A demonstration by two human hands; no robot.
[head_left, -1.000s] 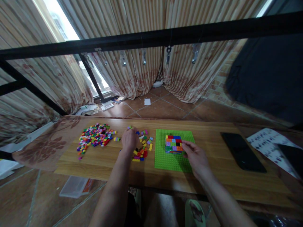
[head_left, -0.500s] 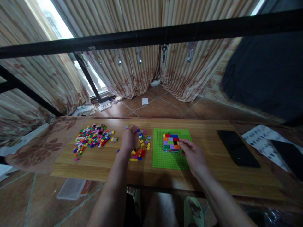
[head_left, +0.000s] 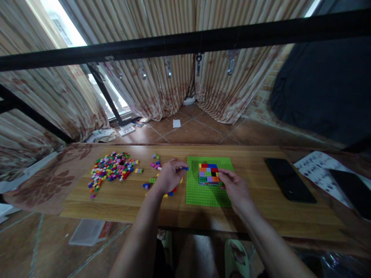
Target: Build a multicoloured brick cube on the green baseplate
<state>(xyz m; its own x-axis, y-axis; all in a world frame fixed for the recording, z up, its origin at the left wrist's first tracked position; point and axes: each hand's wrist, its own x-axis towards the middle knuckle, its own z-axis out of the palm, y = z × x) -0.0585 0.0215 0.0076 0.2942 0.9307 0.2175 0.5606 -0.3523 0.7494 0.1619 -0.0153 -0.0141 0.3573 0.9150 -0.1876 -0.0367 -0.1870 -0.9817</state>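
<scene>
My left hand [head_left: 171,175] is above the small group of loose bricks, its fingers pinched on a blue brick [head_left: 184,168] near the left edge of the green baseplate [head_left: 194,197]. On that baseplate stands a low block of multicoloured bricks [head_left: 208,173], with red, orange, blue, purple, green and yellow on top. My right hand [head_left: 233,187] grips the block's right side between thumb and fingers; some fingertips are hidden. Part of the loose brick group [head_left: 152,180] lies under and beside my left hand, partly covered by it.
A large pile of small bricks [head_left: 111,166] lies on the left of the wooden table [head_left: 121,200]. A black phone-like slab [head_left: 290,180] rests on the right, near a printed sheet [head_left: 314,170]. A clear plastic box [head_left: 87,231] is on the floor at left.
My left hand has moved right from the loose bricks towards the baseplate, carrying a blue brick. My right hand stays at the block's right side.
</scene>
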